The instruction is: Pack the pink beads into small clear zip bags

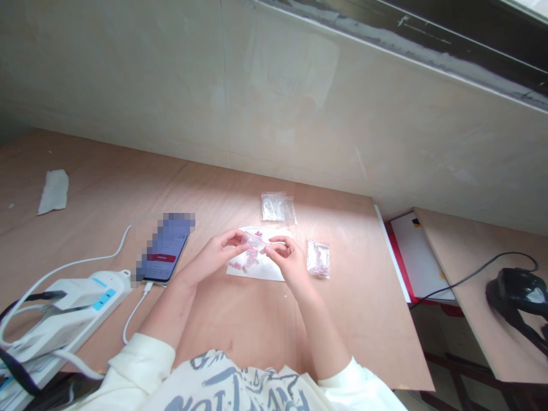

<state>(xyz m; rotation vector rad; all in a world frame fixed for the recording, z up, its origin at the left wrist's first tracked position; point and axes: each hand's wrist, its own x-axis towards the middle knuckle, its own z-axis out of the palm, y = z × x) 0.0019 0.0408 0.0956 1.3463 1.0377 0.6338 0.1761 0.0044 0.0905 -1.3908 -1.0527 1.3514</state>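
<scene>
My left hand (216, 257) and my right hand (286, 262) meet above a white sheet of paper (268, 271) on a plywood table (274, 319). Between their fingertips they pinch a small clear plastic bag (259, 242) with a red strip along its top edge. Pink beads (249, 258) lie in a loose strand on the paper, just below the hands. To the right of my right hand is a small clear bag of pink beads (318, 259). Beyond the paper lies a folded clear plastic bag (278, 208).
A phone (165, 251) lies left of my left hand, with a white cable running to a white power strip (72, 308) at the front left. A pale cloth (53, 191) lies far left. The table ends at a wall behind and an edge on the right.
</scene>
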